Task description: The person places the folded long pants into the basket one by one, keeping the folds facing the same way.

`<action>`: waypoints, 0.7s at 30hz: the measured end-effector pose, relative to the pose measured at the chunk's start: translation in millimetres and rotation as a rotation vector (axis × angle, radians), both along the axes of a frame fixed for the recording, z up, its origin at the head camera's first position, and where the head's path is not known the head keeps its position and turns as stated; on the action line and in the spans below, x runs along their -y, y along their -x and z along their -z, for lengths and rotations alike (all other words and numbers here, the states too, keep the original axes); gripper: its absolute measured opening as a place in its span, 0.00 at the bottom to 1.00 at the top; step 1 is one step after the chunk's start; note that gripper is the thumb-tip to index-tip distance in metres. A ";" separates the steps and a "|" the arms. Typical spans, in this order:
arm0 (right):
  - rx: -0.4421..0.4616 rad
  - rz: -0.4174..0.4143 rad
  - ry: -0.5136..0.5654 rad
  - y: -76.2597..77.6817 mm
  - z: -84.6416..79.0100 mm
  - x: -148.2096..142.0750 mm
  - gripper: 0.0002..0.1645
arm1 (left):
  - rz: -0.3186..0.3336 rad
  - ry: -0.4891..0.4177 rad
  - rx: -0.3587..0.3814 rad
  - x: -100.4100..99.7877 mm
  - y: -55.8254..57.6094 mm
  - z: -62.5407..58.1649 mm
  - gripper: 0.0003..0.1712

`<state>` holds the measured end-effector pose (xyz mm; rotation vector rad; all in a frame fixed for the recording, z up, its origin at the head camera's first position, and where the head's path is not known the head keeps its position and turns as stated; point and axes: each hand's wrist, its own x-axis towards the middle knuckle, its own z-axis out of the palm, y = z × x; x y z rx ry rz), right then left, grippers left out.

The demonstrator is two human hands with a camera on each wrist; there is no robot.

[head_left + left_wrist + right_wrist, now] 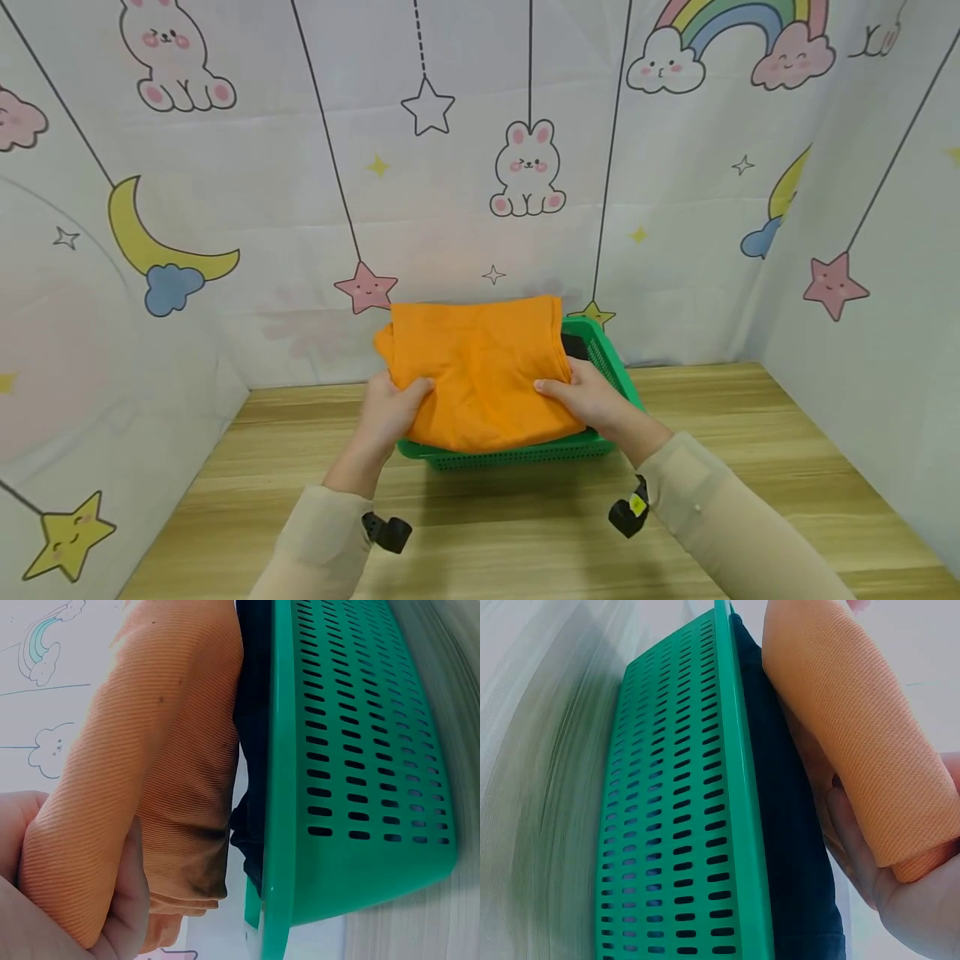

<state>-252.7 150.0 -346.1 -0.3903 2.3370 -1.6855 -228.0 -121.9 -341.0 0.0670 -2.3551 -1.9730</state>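
A folded orange cloth (483, 375), finely ribbed in the wrist views, is held over a green plastic basket (525, 455). My left hand (390, 408) grips its left side, thumb on top and fingers curled beneath. On the opposite side my right hand (592, 397) pinches the cloth the same way. Dark fabric (787, 825) lies in the basket under the orange cloth, and a bit of it shows at the basket's right in the head view. The cloth hides most of the basket's inside.
The basket stands on a wood-grain table (517, 533) near the back wall. White curtains (465, 225) printed with rabbits, stars and moons enclose the back and both sides. A small black wrist camera (387, 533) sits at the left cuff, another (628, 517) at the right.
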 end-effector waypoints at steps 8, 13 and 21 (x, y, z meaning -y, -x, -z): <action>0.004 0.009 -0.013 -1.4 -1.4 -4.7 0.25 | -0.011 0.019 0.004 -5.1 3.0 1.7 0.18; 0.012 0.014 -0.010 -1.0 -2.0 -7.8 0.25 | -0.005 0.019 0.016 -7.6 5.5 2.8 0.18; 0.020 0.016 -0.012 0.6 -2.1 -12.0 0.27 | 0.001 0.017 0.020 -11.5 10.3 5.2 0.18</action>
